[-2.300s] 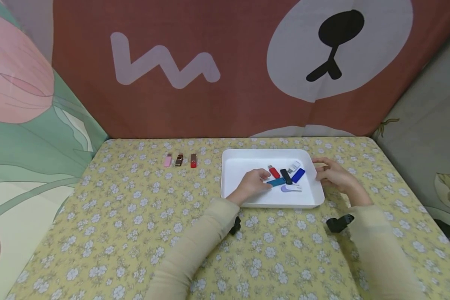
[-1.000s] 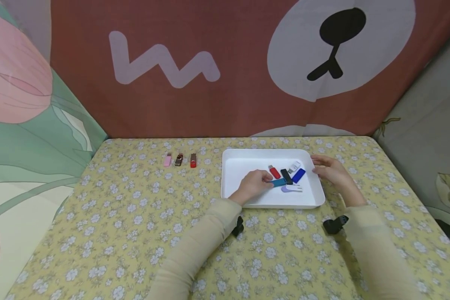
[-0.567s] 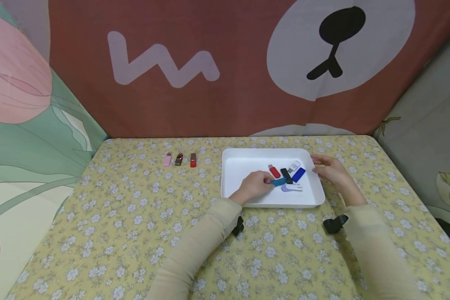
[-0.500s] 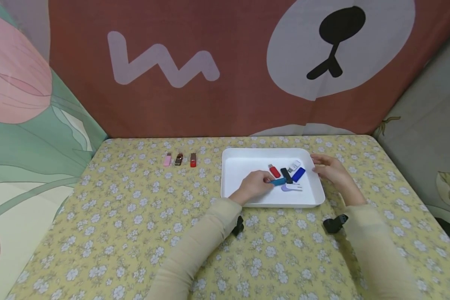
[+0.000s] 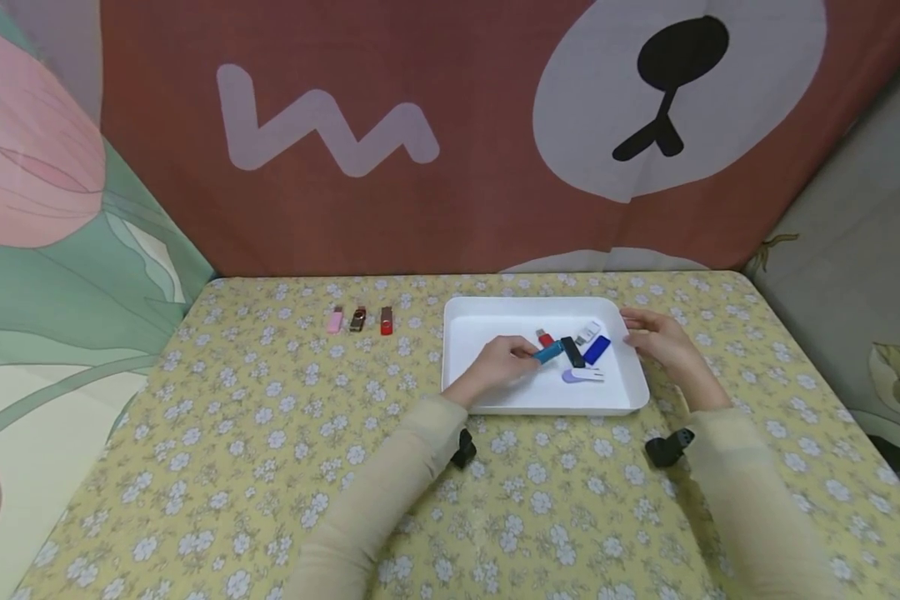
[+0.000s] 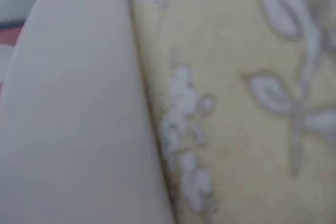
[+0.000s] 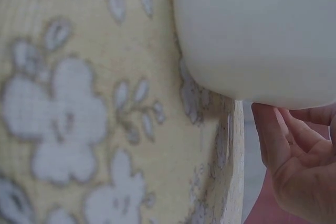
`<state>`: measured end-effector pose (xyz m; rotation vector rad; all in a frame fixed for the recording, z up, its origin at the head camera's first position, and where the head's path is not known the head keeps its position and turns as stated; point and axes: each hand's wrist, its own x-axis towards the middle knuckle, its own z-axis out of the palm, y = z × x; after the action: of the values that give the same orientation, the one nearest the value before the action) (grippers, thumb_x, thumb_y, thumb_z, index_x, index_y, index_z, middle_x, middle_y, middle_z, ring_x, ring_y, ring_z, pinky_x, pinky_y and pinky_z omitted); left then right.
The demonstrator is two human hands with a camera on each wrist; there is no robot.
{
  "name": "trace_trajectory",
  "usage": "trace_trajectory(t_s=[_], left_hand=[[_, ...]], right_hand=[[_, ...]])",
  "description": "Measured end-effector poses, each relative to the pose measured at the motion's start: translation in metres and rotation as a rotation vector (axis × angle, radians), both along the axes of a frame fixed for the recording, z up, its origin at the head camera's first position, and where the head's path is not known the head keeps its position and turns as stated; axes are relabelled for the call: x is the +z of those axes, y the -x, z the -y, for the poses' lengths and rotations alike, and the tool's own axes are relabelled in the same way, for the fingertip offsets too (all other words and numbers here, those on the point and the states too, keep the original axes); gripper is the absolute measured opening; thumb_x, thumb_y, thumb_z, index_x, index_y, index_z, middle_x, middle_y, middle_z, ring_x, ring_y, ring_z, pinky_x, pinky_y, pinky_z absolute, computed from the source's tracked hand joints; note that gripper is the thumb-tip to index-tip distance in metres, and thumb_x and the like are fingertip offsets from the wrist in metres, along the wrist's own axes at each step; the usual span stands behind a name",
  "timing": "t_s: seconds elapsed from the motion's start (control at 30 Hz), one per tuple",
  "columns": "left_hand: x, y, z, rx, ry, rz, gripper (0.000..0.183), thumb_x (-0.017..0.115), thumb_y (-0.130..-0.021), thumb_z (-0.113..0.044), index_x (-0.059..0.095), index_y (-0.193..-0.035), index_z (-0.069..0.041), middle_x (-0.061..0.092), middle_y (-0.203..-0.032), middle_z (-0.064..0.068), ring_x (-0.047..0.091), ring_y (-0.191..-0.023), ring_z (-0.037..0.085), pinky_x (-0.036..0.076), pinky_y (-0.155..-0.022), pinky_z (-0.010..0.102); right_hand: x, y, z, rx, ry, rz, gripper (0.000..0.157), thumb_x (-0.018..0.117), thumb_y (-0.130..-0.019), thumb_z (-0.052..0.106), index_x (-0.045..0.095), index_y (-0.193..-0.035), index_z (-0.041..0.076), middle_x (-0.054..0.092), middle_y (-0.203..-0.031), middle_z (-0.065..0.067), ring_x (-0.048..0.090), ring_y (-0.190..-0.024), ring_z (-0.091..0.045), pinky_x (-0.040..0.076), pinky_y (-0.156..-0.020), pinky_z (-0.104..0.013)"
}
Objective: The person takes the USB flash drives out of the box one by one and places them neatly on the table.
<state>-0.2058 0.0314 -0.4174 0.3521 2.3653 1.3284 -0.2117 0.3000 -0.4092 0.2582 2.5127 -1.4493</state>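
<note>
My left hand (image 5: pixel 501 365) is over the white tray (image 5: pixel 468 329) and pinches a teal USB stick (image 5: pixel 547 352) by its left end. The stick slants up to the right and partly covers a red USB stick (image 5: pixel 543 337). Also in the tray are a black USB stick (image 5: pixel 572 352), a blue one (image 5: pixel 597 350), a white one (image 5: pixel 588 332) and a white and lilac one (image 5: pixel 583 376). My right hand (image 5: pixel 663 343) touches the tray's right wall from outside; in the right wrist view its fingertips meet the tray (image 7: pixel 257 35). The left wrist view shows no hand.
Left of the tray, a pink USB stick (image 5: pixel 335 320), a brown and metal one (image 5: pixel 357 319) and a red one with a brown cover (image 5: pixel 387 321) lie in a row on the flowered tablecloth (image 5: pixel 270 433). A printed curtain (image 5: pixel 480 225) hangs behind the table.
My left hand has lifted the teal stick off the tray floor, moving it slightly up and to the left. The stick's tilt has steepened. My right hand stays at the tray wall.
</note>
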Motion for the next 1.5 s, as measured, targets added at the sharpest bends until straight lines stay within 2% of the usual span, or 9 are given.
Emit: trace_trajectory(t_s=[0.17, 0.3, 0.43, 0.53, 0.7, 0.9, 1.03, 1.2, 1.5], left_hand=[[0.004, 0.003, 0.010, 0.046, -0.207, 0.133, 0.028, 0.063, -0.090, -0.014, 0.064, -0.116, -0.003, 0.066, -0.105, 0.012, 0.065, -0.091, 0.019, 0.057, -0.080, 0.024], [0.010, 0.004, 0.018, 0.086, -0.319, 0.203, 0.032, 0.062, -0.091, -0.012, 0.060, -0.121, 0.000, 0.065, -0.113, 0.017, 0.064, -0.106, 0.028, 0.057, -0.089, 0.027], [0.015, 0.005, 0.026, 0.097, -0.383, 0.252, 0.036, 0.062, -0.092, -0.010, 0.057, -0.125, 0.001, 0.062, -0.118, 0.019, 0.062, -0.112, 0.030, 0.056, -0.092, 0.027], [0.018, 0.006, 0.033, 0.090, -0.407, 0.270, 0.037, 0.062, -0.092, -0.010, 0.055, -0.128, 0.000, 0.061, -0.121, 0.019, 0.062, -0.113, 0.030, 0.056, -0.092, 0.026], [0.020, 0.008, 0.044, 0.108, -0.445, 0.291, 0.038, 0.062, -0.092, -0.008, 0.054, -0.129, 0.000, 0.061, -0.120, 0.018, 0.066, -0.099, 0.019, 0.056, -0.092, 0.028], [0.023, 0.008, 0.059, 0.115, -0.424, 0.299, 0.048, 0.062, -0.092, -0.006, 0.047, -0.137, -0.010, 0.061, -0.116, 0.015, 0.065, -0.084, 0.010, 0.056, -0.093, 0.033], [0.026, 0.007, 0.071, 0.089, -0.418, 0.250, 0.061, 0.060, -0.092, -0.004, 0.036, -0.146, -0.023, 0.059, -0.110, 0.011, 0.067, -0.092, 0.026, 0.058, -0.089, 0.035], [0.028, 0.005, 0.083, 0.067, -0.436, 0.214, 0.070, 0.058, -0.093, -0.002, 0.028, -0.150, -0.028, 0.058, -0.104, 0.008, 0.058, -0.111, 0.046, 0.059, -0.087, 0.034], [0.026, 0.007, 0.094, 0.111, -0.417, 0.198, 0.060, 0.055, -0.094, -0.002, 0.035, -0.146, -0.026, 0.055, -0.103, 0.009, 0.057, -0.113, 0.047, 0.059, -0.084, 0.032]], right_hand=[[0.001, -0.001, 0.000, 0.031, 0.014, -0.008, 0.060, 0.049, -0.096, 0.011, 0.025, -0.151, 0.003, 0.031, -0.148, -0.028, 0.047, -0.122, -0.030, 0.047, -0.075, -0.011], [0.001, -0.001, -0.001, 0.054, 0.018, -0.012, 0.060, 0.048, -0.098, 0.011, 0.023, -0.151, 0.002, 0.029, -0.149, -0.029, 0.040, -0.130, -0.038, 0.049, -0.086, -0.021], [0.001, 0.000, 0.000, 0.054, 0.010, -0.028, 0.059, 0.049, -0.096, 0.011, 0.027, -0.150, 0.001, 0.033, -0.147, -0.029, 0.045, -0.125, -0.033, 0.048, -0.096, -0.038], [0.000, 0.000, 0.001, 0.015, -0.001, -0.022, 0.058, 0.052, -0.095, 0.013, 0.032, -0.149, 0.005, 0.036, -0.146, -0.026, 0.048, -0.123, -0.029, 0.048, -0.100, -0.042], [0.001, -0.001, 0.000, 0.033, 0.025, -0.017, 0.059, 0.047, -0.097, 0.009, 0.025, -0.150, 0.003, 0.031, -0.149, -0.028, 0.039, -0.132, -0.039, 0.040, -0.108, -0.050], [-0.003, 0.002, -0.002, 0.018, 0.008, -0.016, 0.059, 0.051, -0.096, 0.014, 0.029, -0.150, 0.005, 0.033, -0.148, -0.027, 0.044, -0.128, -0.036, 0.046, -0.103, -0.046], [-0.017, 0.010, -0.010, 0.006, 0.026, -0.007, 0.060, 0.052, -0.095, 0.016, 0.030, -0.150, 0.010, 0.034, -0.149, -0.024, 0.042, -0.130, -0.035, 0.044, -0.106, -0.047], [-0.030, 0.019, -0.020, 0.011, 0.063, -0.009, 0.064, 0.052, -0.093, 0.014, 0.027, -0.151, 0.008, 0.032, -0.150, -0.024, 0.037, -0.134, -0.039, 0.039, -0.109, -0.053], [-0.002, 0.003, -0.003, 0.028, 0.027, 0.016, 0.061, 0.048, -0.096, 0.012, 0.024, -0.152, 0.006, 0.029, -0.151, -0.025, 0.035, -0.136, -0.040, 0.040, -0.110, -0.048]])
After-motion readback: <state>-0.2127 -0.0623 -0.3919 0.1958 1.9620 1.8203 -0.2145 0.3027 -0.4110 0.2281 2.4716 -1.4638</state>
